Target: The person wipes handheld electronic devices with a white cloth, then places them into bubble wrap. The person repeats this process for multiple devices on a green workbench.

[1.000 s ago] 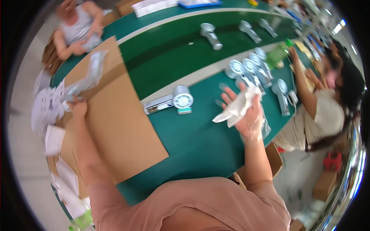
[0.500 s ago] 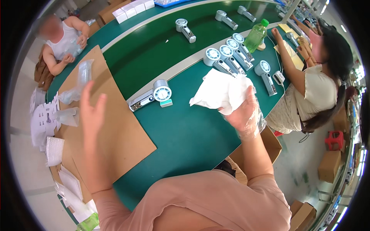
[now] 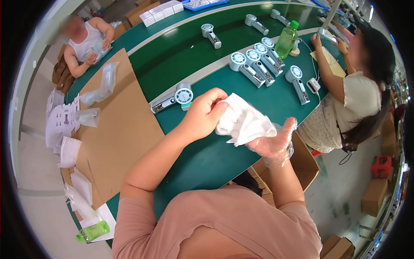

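A crumpled white cloth (image 3: 243, 123) is stretched between my hands above the green table. My left hand (image 3: 205, 113) is bare and closed, pinching the cloth's upper left corner between thumb and fingers. My right hand (image 3: 274, 144), in a thin clear plastic glove, bears the cloth's other end. Its palm faces up and its thumb stands away from the cloth, while the fingertips are hidden beneath the fabric. Just beyond my left hand, a grey handheld fan (image 3: 173, 98) lies on a small green-and-white block (image 3: 186, 106).
Several handheld fans (image 3: 254, 67) stand grouped ahead, beside a green bottle (image 3: 286, 39). One fan (image 3: 297, 85) lies further right. Cardboard (image 3: 116, 129) with plastic bags covers the left. A co-worker (image 3: 360, 90) sits at right, another (image 3: 88, 41) at far left. An open carton (image 3: 308, 164) stands below my right arm.
My left hand has come from over the cardboard to the cloth and taken hold of its corner. The cloth and my right hand have lowered slightly.
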A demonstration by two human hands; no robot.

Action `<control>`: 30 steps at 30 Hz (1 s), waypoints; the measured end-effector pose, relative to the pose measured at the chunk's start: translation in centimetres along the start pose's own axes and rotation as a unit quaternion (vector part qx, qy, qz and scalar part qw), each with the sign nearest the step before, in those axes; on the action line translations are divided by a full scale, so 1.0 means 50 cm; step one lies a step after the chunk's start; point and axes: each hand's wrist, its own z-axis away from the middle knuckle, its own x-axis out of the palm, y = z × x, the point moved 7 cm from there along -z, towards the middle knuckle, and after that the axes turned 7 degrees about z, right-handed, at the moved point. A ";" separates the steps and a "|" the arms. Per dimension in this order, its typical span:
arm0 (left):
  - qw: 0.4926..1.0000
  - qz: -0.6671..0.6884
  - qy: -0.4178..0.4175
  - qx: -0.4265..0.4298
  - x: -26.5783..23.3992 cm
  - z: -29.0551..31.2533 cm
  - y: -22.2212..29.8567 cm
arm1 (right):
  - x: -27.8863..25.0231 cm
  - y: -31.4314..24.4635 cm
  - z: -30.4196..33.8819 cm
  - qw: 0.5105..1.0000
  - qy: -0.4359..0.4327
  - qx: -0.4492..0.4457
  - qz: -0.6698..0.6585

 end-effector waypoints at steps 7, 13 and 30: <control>0.984 -0.049 -0.161 -0.061 0.042 0.003 0.007 | -0.047 0.022 0.034 0.938 0.080 0.151 0.301; 0.983 -0.133 -0.023 -0.127 -0.049 -0.088 -0.032 | -0.075 -0.055 -0.012 0.978 0.143 -0.041 0.145; 0.860 -0.476 0.045 -0.180 -0.242 -0.569 -0.283 | -0.223 -0.088 -0.044 0.776 0.455 0.022 0.437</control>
